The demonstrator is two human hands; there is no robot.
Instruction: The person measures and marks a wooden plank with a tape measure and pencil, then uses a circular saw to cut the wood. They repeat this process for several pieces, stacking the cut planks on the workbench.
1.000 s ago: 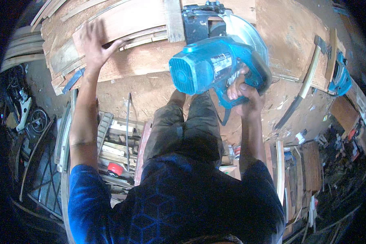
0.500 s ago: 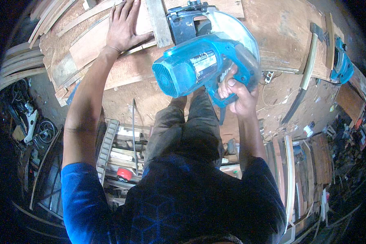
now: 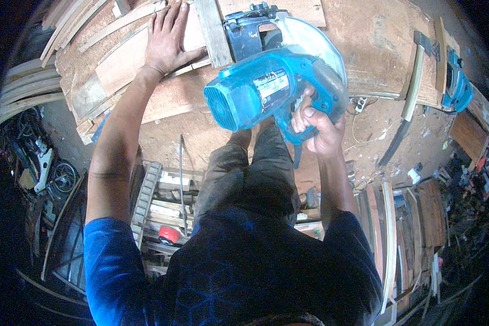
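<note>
My right hand [image 3: 321, 124] is closed around the rear handle of a teal circular saw [image 3: 250, 93]. The saw's dark base plate [image 3: 245, 41] sits by the right side of a greyish wood strip [image 3: 212, 30] that lies across the boards. Its metal blade guard [image 3: 323, 46] is on the right, and I cannot make out the blade. My left hand [image 3: 168, 41] lies flat with fingers apart on a pale board [image 3: 126, 62], left of the strip, holding nothing.
The worktable [image 3: 386, 51] bears sawdust and several loose strips. A hammer [image 3: 418, 70] and another teal power tool [image 3: 459, 89] are at its right end. A power socket with cable [image 3: 359, 103] lies below the near edge. Stacked timber [image 3: 413, 228] and a red round object [image 3: 168, 234] are nearer.
The view has shifted very slightly. Both hands and the saw keep their places on the boards.
</note>
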